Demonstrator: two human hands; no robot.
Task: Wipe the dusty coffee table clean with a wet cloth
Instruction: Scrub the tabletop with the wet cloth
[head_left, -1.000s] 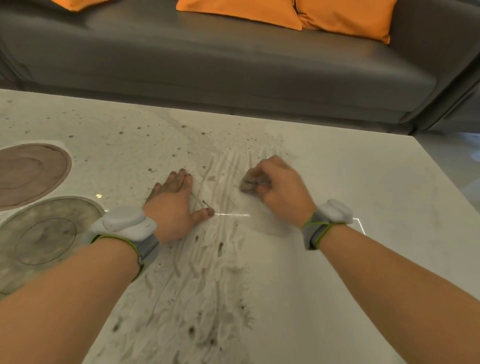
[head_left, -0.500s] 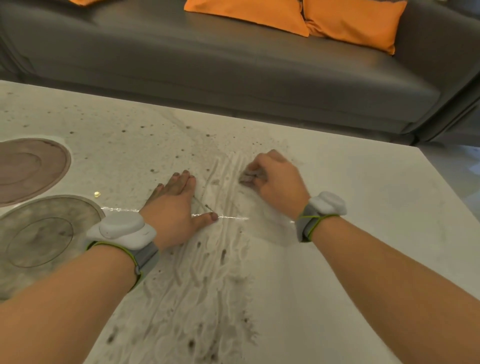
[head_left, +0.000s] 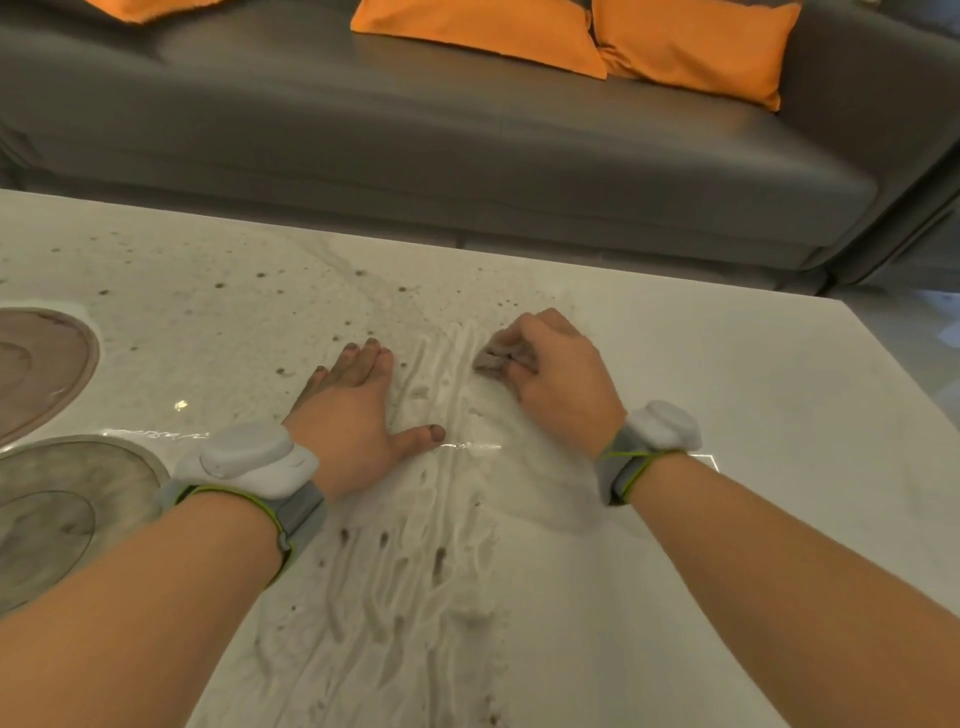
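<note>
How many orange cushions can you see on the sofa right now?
3. One orange cushion lies at top centre, a second beside it on the right, and a third is cut off at the top left edge. More may lie out of frame.

Bare forearms, each wrist with a white pod (head_left: 249, 460) on a grey, lime-edged strap (head_left: 621, 475).

Right of the right hand (head_left: 563, 374) the counter (head_left: 753, 415) lay bare out to its edge. Left of the left hand (head_left: 348, 410), two round plates (head_left: 62, 519) sat near the counter's side and blocked that way. Ahead of both hands, past the far edge, stood the sofa (head_left: 467, 156).
</note>
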